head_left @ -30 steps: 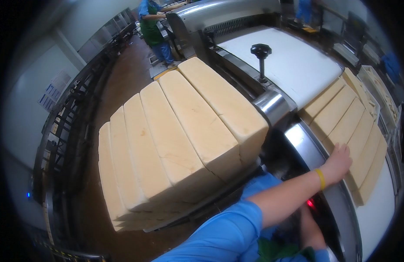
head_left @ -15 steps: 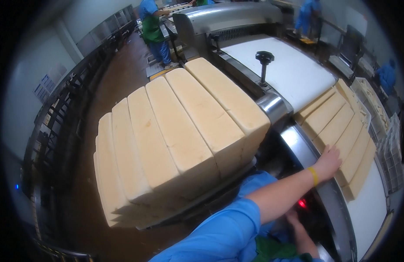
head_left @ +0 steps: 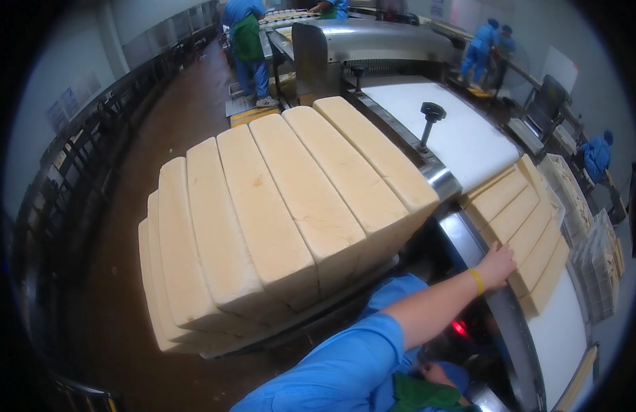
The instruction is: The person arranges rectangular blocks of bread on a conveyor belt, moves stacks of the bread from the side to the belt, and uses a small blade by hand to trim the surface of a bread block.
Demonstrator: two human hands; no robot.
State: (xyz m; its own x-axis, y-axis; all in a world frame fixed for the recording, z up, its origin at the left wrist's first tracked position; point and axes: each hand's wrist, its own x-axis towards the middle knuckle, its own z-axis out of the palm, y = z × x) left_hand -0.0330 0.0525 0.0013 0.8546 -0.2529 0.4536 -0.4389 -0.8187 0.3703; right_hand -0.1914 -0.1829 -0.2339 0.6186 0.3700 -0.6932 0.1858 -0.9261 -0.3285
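My left hand [head_left: 498, 267], with a yellow band at its wrist, reaches across to the near ends of several long cream dough slabs [head_left: 532, 237] lying side by side on a white conveyor belt [head_left: 558, 336]. Its fingers are slightly bent and apart, touching the slabs without closing round one. My right hand [head_left: 436, 374] is low by my green apron [head_left: 428, 395], partly hidden, and its fingers do not show clearly. Left of my arm stands a tall stack of similar dough slabs [head_left: 263, 213], packed tightly in a row.
A black knob on a post [head_left: 428, 125] rises beside the upper white belt [head_left: 441, 120], which runs under a metal machine housing [head_left: 386, 41]. White crates [head_left: 593, 268] stand beyond the belt on the right. Several people in blue work farther back, including a person in a green apron [head_left: 246, 41].
The view has shifted slightly. My left hand stays at the slab ends, its fingers a little more spread. My right hand has drawn back toward my apron.
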